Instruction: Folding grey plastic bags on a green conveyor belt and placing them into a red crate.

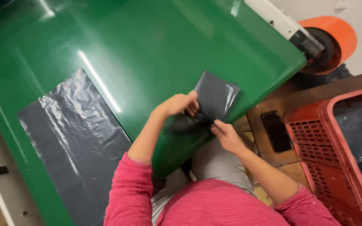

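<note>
A folded black plastic bag (214, 97) lies near the edge of the glossy green table (147, 46). My left hand (179, 104) presses on its near left part with curled fingers. My right hand (227, 136) pinches the bag's lower edge from the table's rim. Both arms wear pink sleeves. A second black plastic bag (76, 138) lies spread flat on the table to the left, apart from both hands.
A red perforated plastic crate (319, 138) holding dark bags stands at the right. A dark phone (276, 131) rests on a brown wooden stool (290, 100) beside it. An orange roll (336, 37) on a machine part sits at the top right.
</note>
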